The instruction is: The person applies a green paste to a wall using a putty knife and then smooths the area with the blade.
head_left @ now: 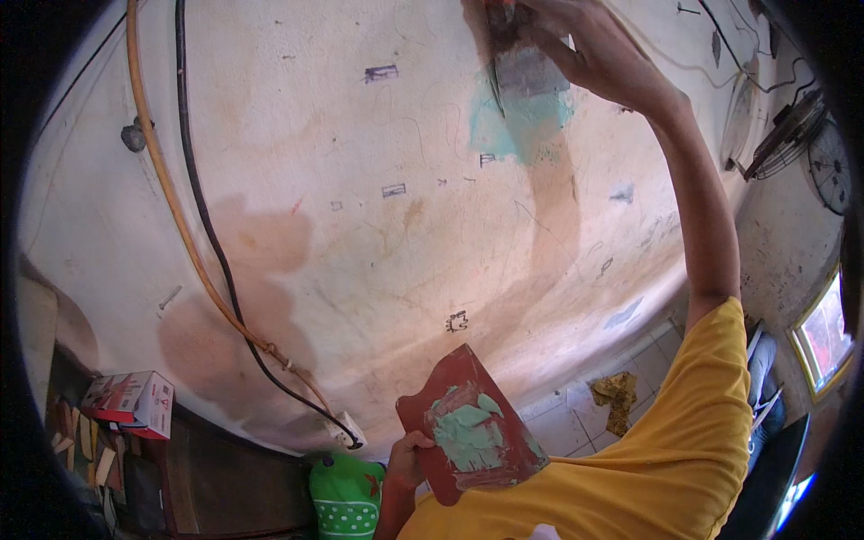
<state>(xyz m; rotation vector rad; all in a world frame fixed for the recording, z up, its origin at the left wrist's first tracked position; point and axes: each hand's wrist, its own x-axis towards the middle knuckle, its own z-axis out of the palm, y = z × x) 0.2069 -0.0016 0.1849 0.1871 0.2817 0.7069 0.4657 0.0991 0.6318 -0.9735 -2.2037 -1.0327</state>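
My left hand (407, 457) is closed on the edge of a flat reddish-brown board (457, 371), low in front of my yellow shirt. A thick smear of pale green putty (468, 436) lies on that board. Raised high to the upper right, my right hand (598, 52) grips a putty knife (533, 74). The knife's wide grey blade is against the wall, over a patch of spread green putty (500, 131). The top of the knife's handle is dark and partly hidden by my fingers and the picture's edge.
An orange cable (160, 171) and a black cable (191, 171) run down the wall to a socket (349, 432). A red and white box (131, 401) sits at lower left, near a green bag (346, 493). A yellow cloth (616, 396) lies on floor tiles; a fan (792, 135) hangs at right.
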